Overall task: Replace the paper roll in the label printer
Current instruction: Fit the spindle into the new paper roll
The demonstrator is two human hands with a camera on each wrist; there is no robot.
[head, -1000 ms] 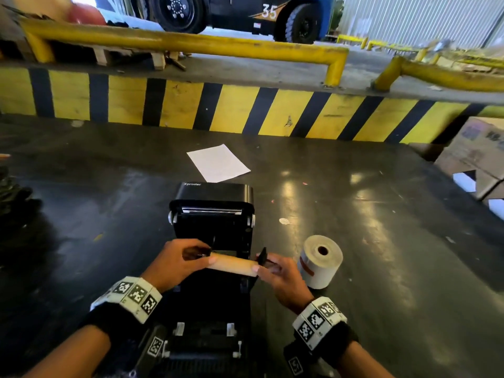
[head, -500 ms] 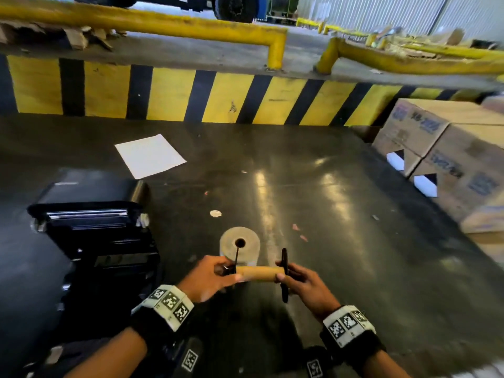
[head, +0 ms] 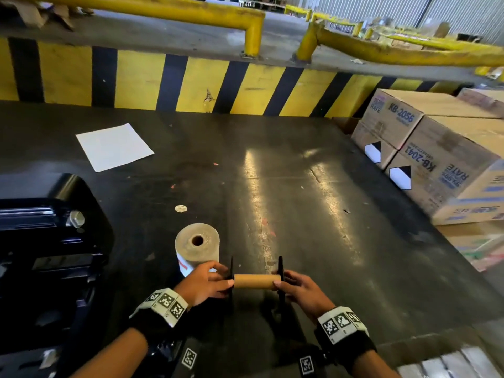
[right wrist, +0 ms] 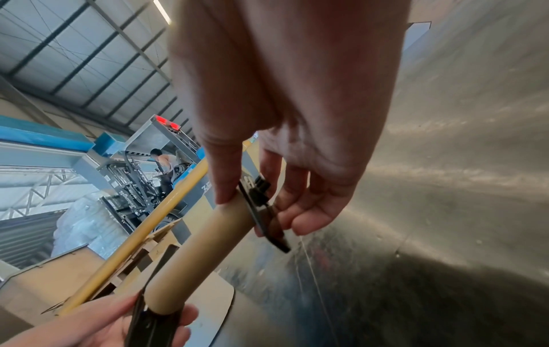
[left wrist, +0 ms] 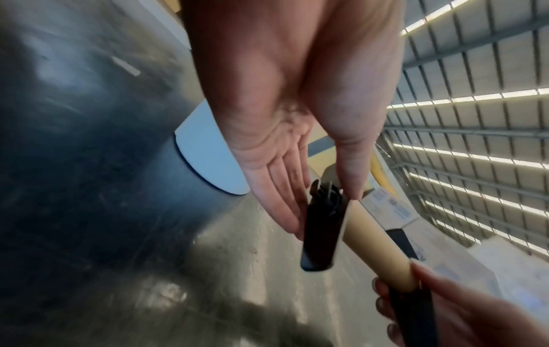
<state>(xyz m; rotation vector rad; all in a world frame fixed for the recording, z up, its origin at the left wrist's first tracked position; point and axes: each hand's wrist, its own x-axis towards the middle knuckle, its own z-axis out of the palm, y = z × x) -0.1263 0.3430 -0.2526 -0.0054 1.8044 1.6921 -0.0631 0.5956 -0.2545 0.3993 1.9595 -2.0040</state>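
An empty brown cardboard core [head: 255, 281] sits on a black spindle with a flat black flange at each end. I hold it level above the dark table [head: 313, 214], one hand at each end. My left hand [head: 227, 276] pinches the left flange [left wrist: 322, 230], thumb on the core [left wrist: 377, 244], fingers behind the flange. My right hand [head: 282, 281] pinches the right flange [right wrist: 261, 211] the same way. A full paper roll [head: 197, 242] stands on end just beyond my left hand. The black label printer [head: 49, 241] stands at the left with its lid up.
A white paper sheet [head: 114, 147] lies at the back left of the table. Stacked cardboard boxes [head: 436, 154] crowd the right edge. A yellow and black striped curb [head: 191, 80] with yellow rails bounds the far side. A forklift [right wrist: 160, 169] with a person on it is far off.
Both hands have carried the core and spindle out of the printer and to the right, past the full roll. The head view has swung right, so the printer now sits at the left edge.
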